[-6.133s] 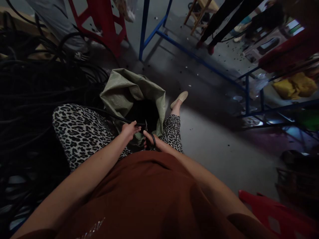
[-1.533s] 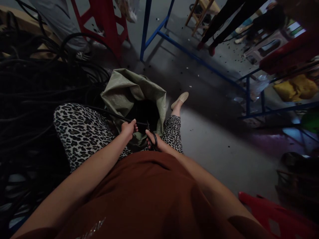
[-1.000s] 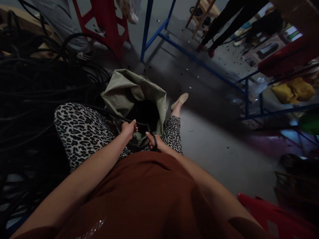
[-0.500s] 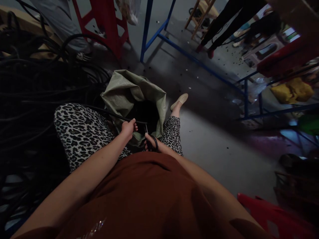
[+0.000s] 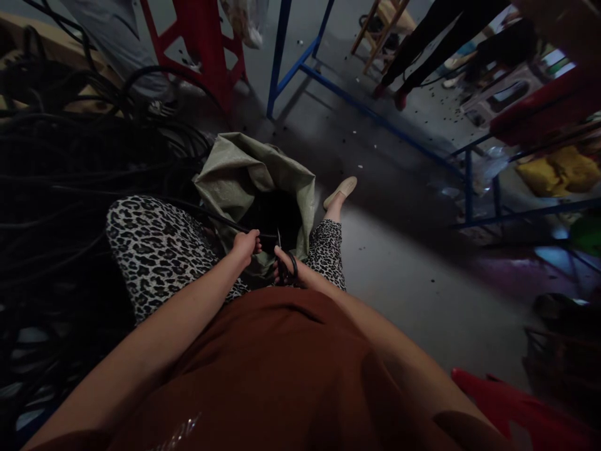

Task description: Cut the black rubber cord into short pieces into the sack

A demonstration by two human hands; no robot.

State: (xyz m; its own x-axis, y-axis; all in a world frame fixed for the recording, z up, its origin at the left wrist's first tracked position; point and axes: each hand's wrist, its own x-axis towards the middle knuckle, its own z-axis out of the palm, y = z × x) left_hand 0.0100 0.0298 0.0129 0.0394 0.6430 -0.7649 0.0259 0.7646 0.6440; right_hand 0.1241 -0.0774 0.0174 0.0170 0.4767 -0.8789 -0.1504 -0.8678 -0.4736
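Here the black cable point(image 5: 206, 216) runs from the dark tangle on my left, across my left thigh, and into my left hand point(image 5: 245, 244), which is closed around it just over the mouth of the sack. My right hand point(image 5: 287, 265) sits close beside it, a little nearer my body, with fingers through the black loop handles of a pair of scissors point(image 5: 283, 259); the blades point up and away from me toward the cable's end, though it is too dark there to tell whether they touch the cable. Both hands hover between my knees, above the open green woven sack point(image 5: 244, 172), whose inside is black and unreadable. My legs in leopard-print trousers point(image 5: 154, 250) flank the sack, and my right foot in a pale flat shoe point(image 5: 340, 190) rests on the grey concrete floor point(image 5: 404, 275) beyond it. To my left a great heap of black cables point(image 5: 61, 163) fills the floor. Farther out stand a red frame point(image 5: 197, 44) and a blue metal frame point(image 5: 328, 81), a wooden stool point(image 5: 382, 25), and another person's legs in dark trousers point(image 5: 422, 44). Something red plastic point(image 5: 511, 410) lies near my right elbow.
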